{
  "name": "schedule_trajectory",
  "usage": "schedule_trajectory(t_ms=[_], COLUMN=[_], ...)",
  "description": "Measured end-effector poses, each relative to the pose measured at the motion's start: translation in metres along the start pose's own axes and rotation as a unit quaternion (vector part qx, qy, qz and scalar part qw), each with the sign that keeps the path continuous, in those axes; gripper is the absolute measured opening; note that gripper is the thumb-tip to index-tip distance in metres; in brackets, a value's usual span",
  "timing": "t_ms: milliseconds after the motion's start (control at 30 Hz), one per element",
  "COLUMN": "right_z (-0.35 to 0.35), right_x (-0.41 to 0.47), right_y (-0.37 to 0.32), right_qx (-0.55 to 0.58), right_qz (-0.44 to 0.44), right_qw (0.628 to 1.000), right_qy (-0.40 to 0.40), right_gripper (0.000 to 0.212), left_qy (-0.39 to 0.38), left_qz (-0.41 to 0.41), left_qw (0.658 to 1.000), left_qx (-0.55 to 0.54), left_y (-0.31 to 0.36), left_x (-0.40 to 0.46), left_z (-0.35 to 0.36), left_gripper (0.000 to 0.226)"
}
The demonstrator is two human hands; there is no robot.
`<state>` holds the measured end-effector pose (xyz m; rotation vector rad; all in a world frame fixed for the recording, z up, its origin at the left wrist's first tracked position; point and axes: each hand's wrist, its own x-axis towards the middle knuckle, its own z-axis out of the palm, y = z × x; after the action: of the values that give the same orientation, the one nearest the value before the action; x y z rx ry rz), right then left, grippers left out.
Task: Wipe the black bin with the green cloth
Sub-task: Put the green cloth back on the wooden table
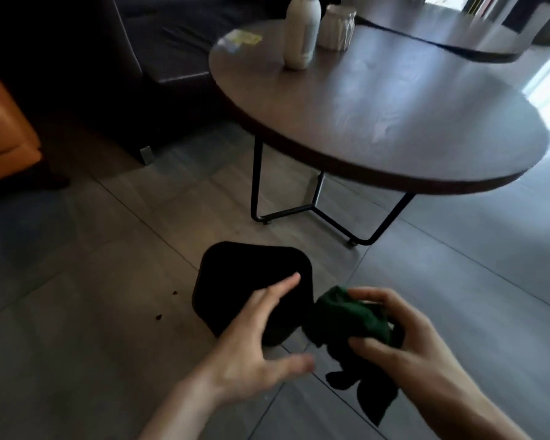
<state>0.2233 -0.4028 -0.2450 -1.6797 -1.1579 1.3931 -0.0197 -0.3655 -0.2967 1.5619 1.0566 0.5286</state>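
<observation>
The black bin (251, 274) stands on the grey tiled floor below me, square with rounded corners, its top dark. My left hand (254, 341) hovers over its near right corner with fingers spread and nothing in it; I cannot tell whether it touches the bin. My right hand (404, 335) holds the bunched green cloth (353, 319) just right of the bin, and a loose end of the cloth hangs down toward the floor.
A round dark wooden table (394, 122) on black metal legs (311, 208) stands just beyond the bin, with a white bottle (300, 30) and a white ribbed cup (335, 25) on it. A dark sofa (124, 58) and an orange seat (4, 128) are at left. Small dark crumbs (165, 308) lie left of the bin.
</observation>
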Motion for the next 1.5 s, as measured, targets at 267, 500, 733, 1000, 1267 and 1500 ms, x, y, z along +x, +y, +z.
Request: schedule_trajectory(t_ms=[267,500,733,1000,1267,1500], right_z=[0.011,-0.003,-0.039,-0.098,-0.14,-0.134], right_x=[-0.101,-0.13,-0.093,0.041,0.185,0.253], right_y=[-0.182,-0.288,-0.318,-0.307,-0.294,-0.267], right_qx=[0.051,0.036,0.065,-0.01,-0.301,-0.452], right_qz=[0.006,-0.052,-0.075,-0.081,-0.057,-0.075], right_qw=[0.998,0.997,0.995,0.993,0.944,0.886], right_qy=[-0.04,-0.052,-0.03,0.084,0.119,0.064], right_gripper=[0.064,0.061,0.052,0.054,0.066,0.072], left_qy=[-0.033,0.033,0.061,0.104,0.142,0.107], left_qz=[-0.038,-0.043,0.002,-0.055,-0.12,-0.133], left_qw=[0.993,0.994,0.996,0.992,0.959,0.925], left_qx=[-0.111,-0.094,-0.066,0.037,0.212,0.341], left_y=[0.204,0.323,0.358,0.347,0.321,0.295], left_x=[-0.067,-0.074,-0.022,0.099,0.194,0.242], left_z=[-0.052,-0.114,-0.116,-0.138,-0.178,-0.196], left_gripper=[0.079,0.068,0.063,0.066,0.071,0.085])
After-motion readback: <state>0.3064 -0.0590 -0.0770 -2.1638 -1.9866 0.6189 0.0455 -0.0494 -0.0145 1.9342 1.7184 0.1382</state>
